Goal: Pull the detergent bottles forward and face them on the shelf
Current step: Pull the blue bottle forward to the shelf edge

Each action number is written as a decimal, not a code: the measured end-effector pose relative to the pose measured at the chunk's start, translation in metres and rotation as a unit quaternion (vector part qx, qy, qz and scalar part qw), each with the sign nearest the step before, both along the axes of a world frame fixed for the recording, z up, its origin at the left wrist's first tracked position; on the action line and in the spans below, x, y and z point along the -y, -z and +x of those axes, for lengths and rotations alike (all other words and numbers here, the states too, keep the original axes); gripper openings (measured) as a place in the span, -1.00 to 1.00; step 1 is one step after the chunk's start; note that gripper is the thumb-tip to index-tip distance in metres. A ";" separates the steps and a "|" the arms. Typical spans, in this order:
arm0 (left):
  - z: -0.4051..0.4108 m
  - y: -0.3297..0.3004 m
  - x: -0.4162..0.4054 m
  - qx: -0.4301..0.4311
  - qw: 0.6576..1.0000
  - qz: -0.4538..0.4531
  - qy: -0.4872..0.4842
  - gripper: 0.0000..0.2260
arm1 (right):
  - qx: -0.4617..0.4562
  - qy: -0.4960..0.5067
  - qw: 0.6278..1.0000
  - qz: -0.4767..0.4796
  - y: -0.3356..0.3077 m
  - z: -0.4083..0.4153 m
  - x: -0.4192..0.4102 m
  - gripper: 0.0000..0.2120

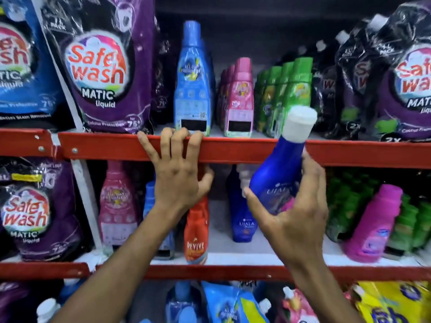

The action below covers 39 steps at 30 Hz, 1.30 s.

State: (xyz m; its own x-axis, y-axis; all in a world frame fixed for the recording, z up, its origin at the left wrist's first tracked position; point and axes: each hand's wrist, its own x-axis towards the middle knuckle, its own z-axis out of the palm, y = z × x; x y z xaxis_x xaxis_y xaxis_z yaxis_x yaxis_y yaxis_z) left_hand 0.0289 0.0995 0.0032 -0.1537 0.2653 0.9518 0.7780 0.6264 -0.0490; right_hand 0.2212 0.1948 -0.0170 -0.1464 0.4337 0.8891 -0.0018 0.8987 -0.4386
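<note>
My right hand (296, 217) holds a dark blue Ujala bottle (277, 169) with a white cap, tilted to the right in front of the middle shelf. My left hand (177, 180) grips the red shelf rail (105, 145), fingers over its top edge and thumb underneath. Just below that hand stands a red Revive bottle (197, 229), its top hidden by my palm. A second dark blue Ujala bottle (240, 220) stands set back on the middle shelf. On the upper shelf are a tall light-blue bottle (193, 85), a row of pink bottles (240, 99) and a row of green bottles (291, 94).
Purple Safewash pouches (100, 66) fill the left and right ends of both shelves. A pink bottle (116, 206) stands at the middle shelf's left and a leaning magenta bottle (373, 222) with green bottles (408, 220) at its right. Pouches crowd the bottom shelf (233, 306).
</note>
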 end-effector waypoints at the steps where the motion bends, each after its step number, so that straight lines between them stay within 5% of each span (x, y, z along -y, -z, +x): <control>1: 0.000 0.001 0.000 -0.001 1.000 -0.002 -0.001 -0.36 | 0.010 0.000 1.000 -0.013 0.016 0.000 -0.003 -0.12; 12: 0.004 -0.003 0.006 0.009 0.999 -0.026 -0.038 -0.36 | 0.148 0.012 0.983 -0.110 0.124 -0.043 -0.033 -0.14; 29: 0.015 -0.005 0.005 0.059 0.995 -0.061 -0.052 -0.27 | 0.226 0.021 0.964 -0.138 0.157 -0.063 -0.038 -0.13; 34: 0.035 -0.002 0.007 0.111 0.992 -0.055 -0.019 -0.07 | 0.233 0.004 0.962 -0.141 0.158 -0.051 -0.038 -0.08; 39: 0.089 0.045 -0.006 0.085 0.988 -0.037 0.120 -0.19 | 0.197 0.049 0.970 -0.134 0.165 -0.007 -0.060 -0.26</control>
State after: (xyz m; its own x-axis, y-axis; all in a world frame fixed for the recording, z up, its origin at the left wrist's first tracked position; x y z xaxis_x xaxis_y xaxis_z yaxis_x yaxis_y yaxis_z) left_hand 0.1181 0.1059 -0.0420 -0.2337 0.3809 0.8946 0.9046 0.4226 0.0563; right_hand 0.2144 0.2550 -0.1821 -0.3976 0.6704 0.6265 0.2934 0.7398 -0.6055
